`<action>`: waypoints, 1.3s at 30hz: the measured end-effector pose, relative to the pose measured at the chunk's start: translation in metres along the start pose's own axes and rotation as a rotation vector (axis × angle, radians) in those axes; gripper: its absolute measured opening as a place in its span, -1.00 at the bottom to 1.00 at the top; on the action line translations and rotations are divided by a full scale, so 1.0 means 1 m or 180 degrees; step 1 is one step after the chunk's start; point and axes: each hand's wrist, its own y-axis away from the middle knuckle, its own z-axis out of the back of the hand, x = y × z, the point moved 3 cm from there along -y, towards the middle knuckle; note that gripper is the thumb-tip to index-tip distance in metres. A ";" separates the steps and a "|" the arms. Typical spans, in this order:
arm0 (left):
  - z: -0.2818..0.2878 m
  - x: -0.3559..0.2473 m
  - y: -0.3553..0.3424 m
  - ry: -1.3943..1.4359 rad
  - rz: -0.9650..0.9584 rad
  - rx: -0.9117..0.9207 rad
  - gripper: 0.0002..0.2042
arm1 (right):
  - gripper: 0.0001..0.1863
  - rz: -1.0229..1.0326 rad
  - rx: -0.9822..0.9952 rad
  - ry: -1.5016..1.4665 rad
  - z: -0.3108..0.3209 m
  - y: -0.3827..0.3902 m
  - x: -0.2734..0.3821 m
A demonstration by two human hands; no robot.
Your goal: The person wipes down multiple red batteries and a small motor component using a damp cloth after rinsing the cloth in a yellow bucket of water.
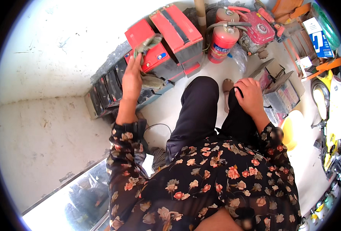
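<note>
My left hand [132, 79] reaches up to a red-topped battery [156, 57] on the left. Its fingers are together, pressed on a greyish-green rag [149, 43] that sticks out past the fingertips over the red top. My palm and thumb are hidden. More grey-green cloth [152, 81] shows beside the wrist, lower on the battery's side. A larger battery [176, 27] with a red top and a black strip stands just to the right. My right hand [250, 96] rests on my right knee, fingers spread a little and holding nothing.
Dark batteries [111, 86] line the wall on the left. Beyond the red batteries stand red fire extinguishers [221, 42] and a red-tanked machine [258, 27]. Open boxes [282, 94], a yellow basin [292, 130] and a yellow-and-white machine [336, 111] lie to the right.
</note>
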 end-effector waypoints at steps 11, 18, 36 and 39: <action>-0.021 0.052 -0.083 0.0362 0.0610 -0.0453 -0.64 | -0.90 -0.0023 -0.0035 -0.0015 -0.001 0.002 0.000; -0.007 -0.060 -0.022 0.0313 -0.0166 -0.0488 -0.56 | -0.91 -0.0106 -0.0033 0.0007 0.002 0.008 -0.006; -0.012 -0.154 -0.033 0.3330 0.0697 0.0733 -0.70 | -0.10 0.0011 -0.0253 -0.3019 -0.038 -0.075 0.095; 0.012 -0.119 -0.048 0.1870 -0.0308 0.0216 -0.66 | -0.25 0.0084 -0.0539 -0.3186 -0.030 -0.110 0.094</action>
